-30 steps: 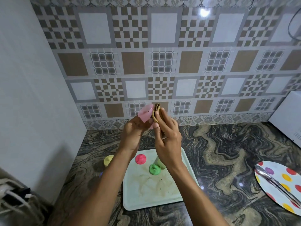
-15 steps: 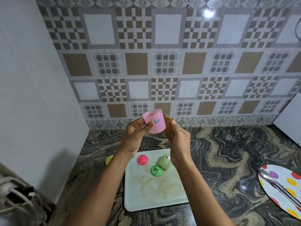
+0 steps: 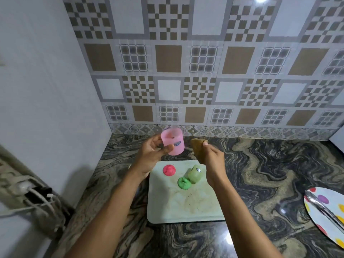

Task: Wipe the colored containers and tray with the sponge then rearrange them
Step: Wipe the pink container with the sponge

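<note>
My left hand (image 3: 152,151) grips a small pink container (image 3: 172,140) with a blue label, held in the air above the counter. Just to its right, my right hand (image 3: 212,157) pinches a brown sponge (image 3: 198,148); sponge and container are a little apart. Below them lies a pale stained tray (image 3: 167,207). On the tray sit a red lid (image 3: 169,170), a green lid (image 3: 184,183) and a light green container (image 3: 195,173) lying tilted beside the green lid.
A polka-dot plate (image 3: 333,220) with metal tongs (image 3: 323,209) sits at the right edge of the dark marbled counter (image 3: 270,174). A white wall closes the left side, tiled wall behind. Cables and a grey fixture (image 3: 37,200) hang at lower left.
The sponge was pressed against the pink container; now my right hand has drawn it away to the right. My left hand has turned the container so its side faces me.
</note>
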